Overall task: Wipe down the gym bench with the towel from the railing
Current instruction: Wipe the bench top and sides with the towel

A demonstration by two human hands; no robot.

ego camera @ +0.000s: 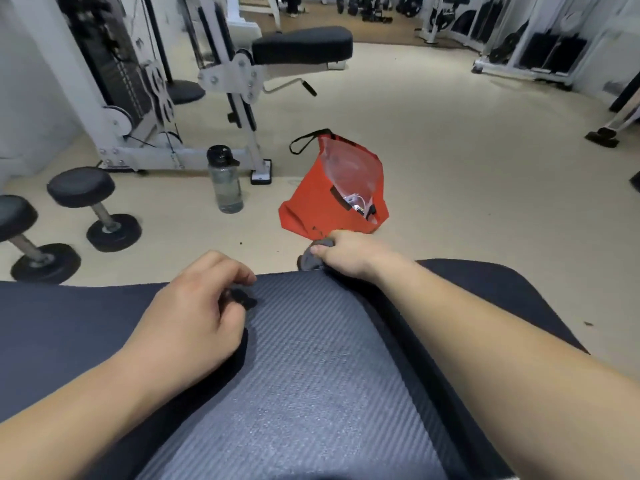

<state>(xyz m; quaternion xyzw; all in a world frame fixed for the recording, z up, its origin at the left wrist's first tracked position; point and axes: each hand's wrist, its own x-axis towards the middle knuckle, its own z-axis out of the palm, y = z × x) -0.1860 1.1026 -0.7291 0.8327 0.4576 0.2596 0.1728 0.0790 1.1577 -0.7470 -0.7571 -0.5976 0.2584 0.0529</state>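
A dark navy gym bench (69, 317) runs across the lower part of the head view. A grey-blue ribbed towel (304, 375) lies spread over its middle, from the far edge toward me. My right hand (346, 254) grips a bunched corner of the towel at the bench's far edge. My left hand (194, 306) rests on the towel's left side, its fingers curled and pinching a small dark bit of the towel's edge. Both forearms reach over the pad.
On the beige floor beyond the bench lie an open orange bag (332, 199), a clear water bottle (227, 181) and two black dumbbells (93, 209). A white cable machine (145, 98) with a black seat pad (301, 46) stands behind them.
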